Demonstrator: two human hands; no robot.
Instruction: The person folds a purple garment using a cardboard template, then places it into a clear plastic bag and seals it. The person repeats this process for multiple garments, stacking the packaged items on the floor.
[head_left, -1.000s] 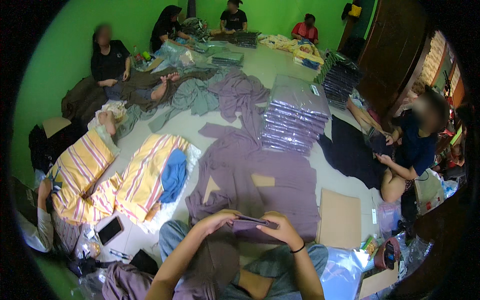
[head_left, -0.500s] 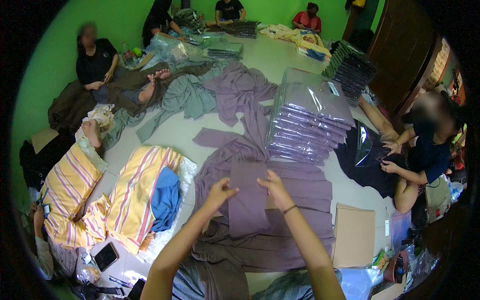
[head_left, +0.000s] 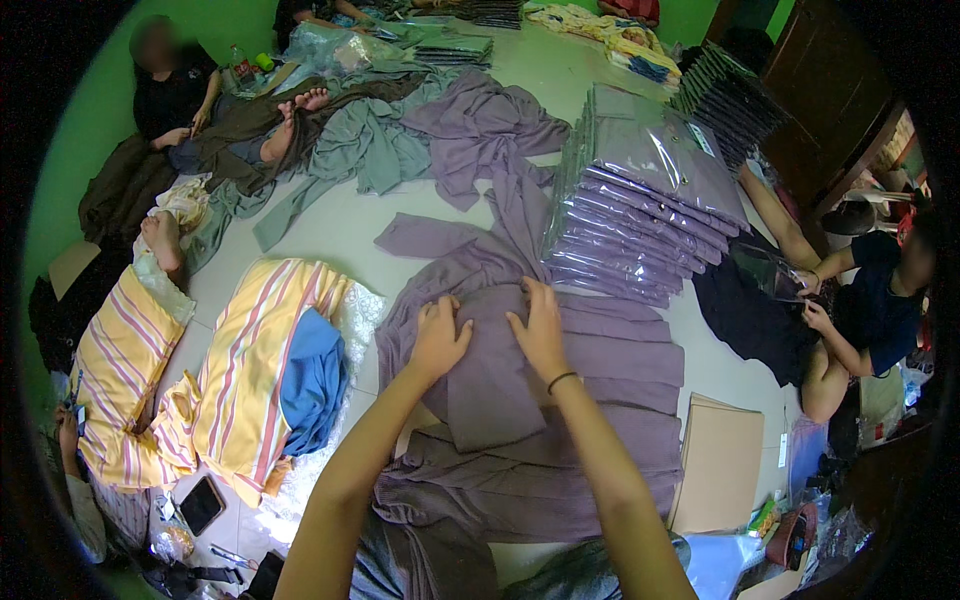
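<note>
A mauve ribbed garment (head_left: 630, 395) with pleat-like folds is spread on the floor in front of me. On it lies a narrow folded section of the same cloth (head_left: 492, 405). My left hand (head_left: 440, 338) rests on the far left part of this section, fingers stretched forward and thumb apart. Opposite it, my right hand (head_left: 541, 332) presses on the far right part, also with its fingers extended. Both palms face down, and some fingertips are partly hidden. Just beyond my right hand stands a stack of mauve garments in clear plastic bags (head_left: 640, 200).
Yellow striped cloth bundles (head_left: 255, 370) and a blue cloth (head_left: 315, 380) lie at left, near a tablet-like device (head_left: 202, 505). Brown cardboard sheets (head_left: 718, 465) are at right. A co-worker (head_left: 885, 300) handles black cloth at right; another person (head_left: 175, 100) sits far left.
My hands have moved slightly forward, changing from pinching the folded section to lying on it with fingers spread. The whole view has tilted down a little. The right-hand co-worker's hands have shifted.
</note>
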